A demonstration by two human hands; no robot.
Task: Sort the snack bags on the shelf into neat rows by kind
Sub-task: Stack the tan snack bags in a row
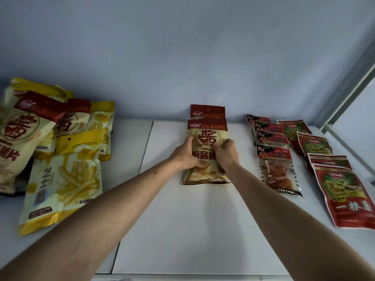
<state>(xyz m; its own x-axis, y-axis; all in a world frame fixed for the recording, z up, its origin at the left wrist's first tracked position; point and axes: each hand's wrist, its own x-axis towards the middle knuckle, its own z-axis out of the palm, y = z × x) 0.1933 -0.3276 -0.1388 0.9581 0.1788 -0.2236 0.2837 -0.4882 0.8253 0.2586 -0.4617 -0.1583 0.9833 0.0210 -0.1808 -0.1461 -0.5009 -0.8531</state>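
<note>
Beige-and-red chip bag (207, 151) sits mid-shelf, held from both sides: the left hand (187, 154) curls its fingers round the bag's left edge, thumb across the lower front, and the right hand (226, 154) pinches the right edge with bent fingers, so each grip is clamped on the bag. Both forearms reach in straight from 6 o'clock, converging on it. Behind it at 12 o'clock a second matching bag (207, 111) pokes out, overlapped by the held one. White shelf (182, 230) lies bare around the bag toward 6 and 9 o'clock. At 3 o'clock run two rows: dark red gluten-strip packets (277, 169), then red-and-green pickle packets (345, 195) nearer the shelf's right edge. At 9 o'clock a loose heap of yellow fry bags (63, 179) and more chip bags (22, 138) crowds the left end.
</note>
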